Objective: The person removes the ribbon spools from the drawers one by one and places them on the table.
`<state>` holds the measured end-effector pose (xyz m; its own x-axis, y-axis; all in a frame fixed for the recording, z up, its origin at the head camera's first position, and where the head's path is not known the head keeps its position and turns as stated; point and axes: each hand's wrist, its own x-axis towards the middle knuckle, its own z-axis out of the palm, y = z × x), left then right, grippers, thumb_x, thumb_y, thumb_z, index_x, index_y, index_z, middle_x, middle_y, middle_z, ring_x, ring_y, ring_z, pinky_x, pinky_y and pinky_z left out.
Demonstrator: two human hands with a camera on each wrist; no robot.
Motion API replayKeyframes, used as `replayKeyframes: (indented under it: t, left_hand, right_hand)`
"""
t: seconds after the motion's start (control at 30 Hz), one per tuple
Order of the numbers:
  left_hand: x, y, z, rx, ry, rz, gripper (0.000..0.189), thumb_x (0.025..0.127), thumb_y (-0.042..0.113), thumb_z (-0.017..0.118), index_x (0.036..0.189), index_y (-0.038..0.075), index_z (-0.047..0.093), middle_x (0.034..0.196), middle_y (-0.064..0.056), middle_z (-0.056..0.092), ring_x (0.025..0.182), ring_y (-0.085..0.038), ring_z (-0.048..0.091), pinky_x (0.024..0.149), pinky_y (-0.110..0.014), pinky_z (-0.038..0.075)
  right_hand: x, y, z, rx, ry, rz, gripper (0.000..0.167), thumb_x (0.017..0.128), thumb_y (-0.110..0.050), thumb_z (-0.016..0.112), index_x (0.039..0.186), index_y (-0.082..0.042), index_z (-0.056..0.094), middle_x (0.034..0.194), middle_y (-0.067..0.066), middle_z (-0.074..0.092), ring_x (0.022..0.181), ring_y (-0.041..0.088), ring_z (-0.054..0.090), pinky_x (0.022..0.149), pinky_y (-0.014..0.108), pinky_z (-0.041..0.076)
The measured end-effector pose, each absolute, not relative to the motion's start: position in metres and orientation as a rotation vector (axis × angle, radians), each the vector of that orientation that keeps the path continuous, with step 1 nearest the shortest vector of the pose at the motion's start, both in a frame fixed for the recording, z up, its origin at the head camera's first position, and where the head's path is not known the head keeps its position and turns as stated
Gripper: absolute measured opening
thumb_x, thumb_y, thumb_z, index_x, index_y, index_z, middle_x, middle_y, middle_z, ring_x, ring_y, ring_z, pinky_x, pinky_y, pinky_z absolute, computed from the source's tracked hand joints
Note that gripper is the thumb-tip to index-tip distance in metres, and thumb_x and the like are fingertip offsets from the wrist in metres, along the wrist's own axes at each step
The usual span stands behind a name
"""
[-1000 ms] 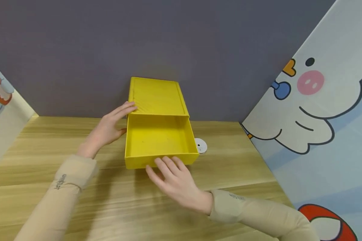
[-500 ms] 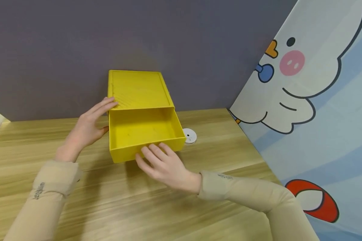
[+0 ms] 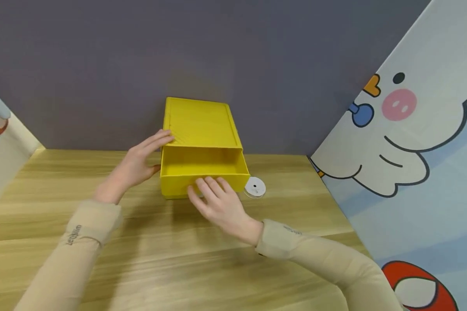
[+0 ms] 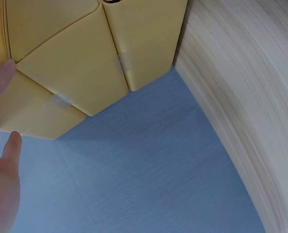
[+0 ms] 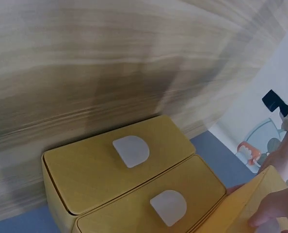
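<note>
Holds the left arm out from the near left, in a beige sleeve (image 3: 75, 246) with dark lettering and a thick cuff. Rests the left hand (image 3: 134, 166) at the left side of a yellow drawer cabinet (image 3: 200, 123), with fingers laid fairly straight over the near left corner of the top and with the thumb lower, by the side wall. Extends the right arm from the near right, bent at the elbow inside a matching sleeve (image 3: 315, 255) and slanting toward the far left. Sets the right hand (image 3: 222, 205) against the front of the top drawer (image 3: 175, 185), with fingers (image 3: 208, 185) loosely extended, side by side on the outer face. Shows that drawer partly out, with yellow inner walls in sight. In the right wrist view, shows the lower drawers (image 5: 81, 174) shut in the cabinet, each with a white rounded pull (image 5: 132, 150).

Faces a wood-grained counter (image 3: 159, 268), with the cabinet on its far part, near a dark grey wall (image 3: 257, 86). Includes a white disc (image 3: 257, 187) on the counter, just right of the top drawer. Meets, on the right, a pale panel (image 3: 443, 129) printed with a large white cartoon figure; on the left, another pale panel (image 3: 7, 168), only partly in view.
</note>
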<state>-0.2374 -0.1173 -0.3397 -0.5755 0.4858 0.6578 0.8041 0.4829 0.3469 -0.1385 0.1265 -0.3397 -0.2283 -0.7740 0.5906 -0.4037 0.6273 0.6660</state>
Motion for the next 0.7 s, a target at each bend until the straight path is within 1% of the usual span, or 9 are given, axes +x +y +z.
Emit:
replayKeyframes:
  t: [0.13, 0.3, 0.4, 0.57, 0.7]
  left_hand:
    - [-0.237, -0.117, -0.344, -1.063, -2.275, -0.902, 0.083, 0.064, -0.027, 0.069, 0.138, 0.006, 0.048, 0.148, -0.015, 0.043, 0.139, -0.038, 0.038, 0.092, -0.049, 0.055]
    - [-0.237, -0.115, -0.349, -1.056, -2.308, -0.909, 0.082, 0.066, -0.025, 0.070, 0.139, 0.007, 0.047, 0.150, -0.014, 0.041, 0.141, -0.035, 0.035, 0.094, -0.047, 0.055]
    - [-0.236, -0.114, -0.351, -1.057, -2.310, -0.907, 0.082, 0.066, -0.024, 0.070, 0.139, 0.006, 0.047, 0.150, -0.014, 0.041, 0.141, -0.036, 0.035, 0.095, -0.046, 0.054]
    - [-0.233, -0.111, -0.354, -1.060, -2.328, -0.930, 0.082, 0.068, -0.023, 0.069, 0.140, 0.007, 0.046, 0.151, -0.013, 0.039, 0.142, -0.036, 0.033, 0.096, -0.045, 0.054]
    - [-0.228, -0.113, -0.356, -1.028, -2.361, -0.952, 0.081, 0.070, -0.022, 0.069, 0.141, 0.009, 0.045, 0.153, -0.011, 0.037, 0.144, -0.034, 0.031, 0.096, -0.044, 0.055]
  right_hand:
    - [-0.144, 0.125, -0.342, 0.920, -1.870, -0.470, 0.021, 0.090, -0.015, 0.063, 0.110, -0.019, 0.063, 0.109, 0.005, 0.061, 0.096, 0.019, 0.059, 0.081, 0.029, 0.052]
    - [-0.150, 0.126, -0.346, 0.913, -1.864, -0.450, 0.018, 0.093, -0.012, 0.058, 0.109, -0.018, 0.065, 0.109, 0.006, 0.061, 0.096, 0.019, 0.058, 0.080, 0.029, 0.052]
    - [-0.153, 0.128, -0.349, 0.914, -1.850, -0.436, 0.018, 0.095, -0.011, 0.057, 0.109, -0.017, 0.065, 0.107, 0.006, 0.061, 0.094, 0.020, 0.059, 0.080, 0.029, 0.053]
    - [-0.157, 0.130, -0.352, 0.928, -1.857, -0.408, 0.022, 0.096, -0.005, 0.051, 0.109, -0.016, 0.065, 0.106, 0.007, 0.061, 0.094, 0.021, 0.060, 0.080, 0.031, 0.054]
    - [-0.161, 0.128, -0.355, 0.942, -1.854, -0.391, 0.027, 0.095, 0.001, 0.047, 0.109, -0.015, 0.064, 0.106, 0.007, 0.061, 0.094, 0.022, 0.061, 0.081, 0.032, 0.055]
